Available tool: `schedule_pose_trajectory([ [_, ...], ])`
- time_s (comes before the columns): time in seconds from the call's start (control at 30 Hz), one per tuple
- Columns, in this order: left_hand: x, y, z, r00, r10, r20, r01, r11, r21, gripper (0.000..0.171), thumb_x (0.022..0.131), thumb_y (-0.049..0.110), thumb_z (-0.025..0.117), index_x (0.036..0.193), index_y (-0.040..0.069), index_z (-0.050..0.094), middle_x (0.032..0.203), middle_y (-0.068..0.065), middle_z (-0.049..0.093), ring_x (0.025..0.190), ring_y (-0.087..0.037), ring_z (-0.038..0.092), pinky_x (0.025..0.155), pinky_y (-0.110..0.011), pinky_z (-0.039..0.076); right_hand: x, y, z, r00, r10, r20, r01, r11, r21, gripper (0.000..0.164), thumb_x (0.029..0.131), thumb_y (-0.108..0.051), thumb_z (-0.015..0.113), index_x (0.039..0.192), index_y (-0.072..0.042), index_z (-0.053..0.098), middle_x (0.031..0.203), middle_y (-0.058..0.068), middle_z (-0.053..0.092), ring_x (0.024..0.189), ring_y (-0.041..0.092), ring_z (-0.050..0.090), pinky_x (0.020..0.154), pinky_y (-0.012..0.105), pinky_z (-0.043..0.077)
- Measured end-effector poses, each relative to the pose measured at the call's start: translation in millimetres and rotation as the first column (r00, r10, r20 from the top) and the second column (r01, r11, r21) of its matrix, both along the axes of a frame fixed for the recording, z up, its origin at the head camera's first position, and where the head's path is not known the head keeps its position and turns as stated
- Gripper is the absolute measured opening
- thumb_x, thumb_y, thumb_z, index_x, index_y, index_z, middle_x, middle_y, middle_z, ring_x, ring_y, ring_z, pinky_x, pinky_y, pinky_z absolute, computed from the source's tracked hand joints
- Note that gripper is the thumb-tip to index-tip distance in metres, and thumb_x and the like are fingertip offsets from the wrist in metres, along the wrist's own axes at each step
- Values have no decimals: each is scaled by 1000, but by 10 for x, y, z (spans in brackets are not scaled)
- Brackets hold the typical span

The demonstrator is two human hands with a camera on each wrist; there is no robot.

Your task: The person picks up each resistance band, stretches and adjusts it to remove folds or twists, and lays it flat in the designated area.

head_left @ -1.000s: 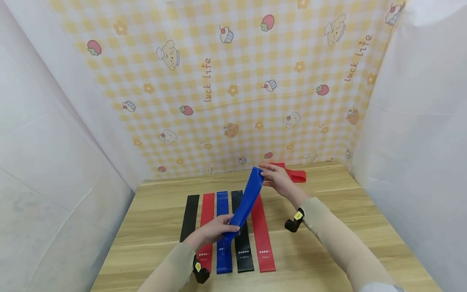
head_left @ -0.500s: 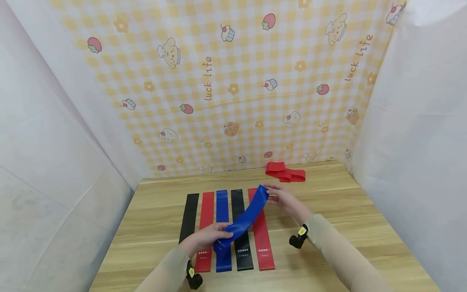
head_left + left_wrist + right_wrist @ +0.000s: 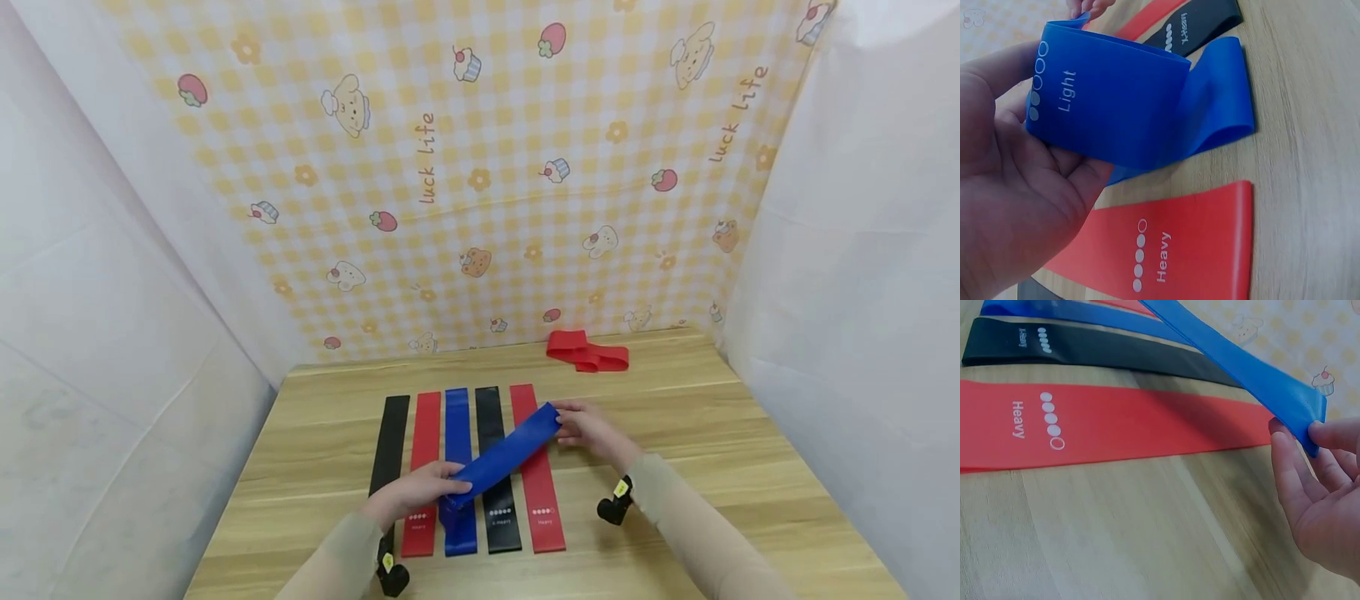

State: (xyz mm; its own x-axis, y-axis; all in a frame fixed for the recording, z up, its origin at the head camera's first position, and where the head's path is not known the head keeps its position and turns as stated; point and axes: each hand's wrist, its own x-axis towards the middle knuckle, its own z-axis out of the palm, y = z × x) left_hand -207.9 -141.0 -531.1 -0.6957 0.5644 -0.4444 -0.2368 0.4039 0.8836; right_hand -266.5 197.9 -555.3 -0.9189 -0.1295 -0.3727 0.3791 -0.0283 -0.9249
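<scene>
A blue resistance band, printed "Light" on its face in the left wrist view, slants above the row of bands. My left hand holds its near end, thumb across the top. At the higher far end, my right hand pinches the fold between thumb and fingers, as the right wrist view also shows. Beneath it lies another blue band, partly covered. To its right are a black band marked "X-Heavy" and a red band marked "Heavy".
Left of the lying blue band are a red band and a black band, partly hidden by my left arm. A crumpled red band rests at the back of the wooden table, by the checked backdrop.
My right hand has come down and slightly right with its end of the blue band, so the band slants lower. My left hand has moved slightly left, still holding the near end.
</scene>
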Motion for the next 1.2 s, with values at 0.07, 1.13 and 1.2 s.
schedule_pose_trajectory([
  [0.07,1,-11,-3,1000,2,-15,-2,1000,-24,46,93,25,66,131,1,57,118,-10,58,106,-26,54,93,-49,47,7,7,-14,1000,-5,10,5,1000,-1,38,99,-6,52,135,2,52,108,15,65,76,23,67,75,36,57],
  [1.13,-52,-210,-86,979,-76,-192,21,962,-272,46,92,26,67,131,4,58,127,-17,56,114,-35,52,95,-60,42,-55,188,-178,999,16,39,-17,1000,18,39,98,-3,54,133,12,48,110,20,64,80,22,70,78,36,56],
  [1.2,-48,-228,-75,979,-77,-188,21,960,-281,47,92,24,66,133,2,56,128,-18,54,114,-36,52,95,-60,43,-68,191,-181,999,16,35,-16,1000,26,38,97,-3,54,131,13,48,106,19,65,78,21,69,77,36,57],
])
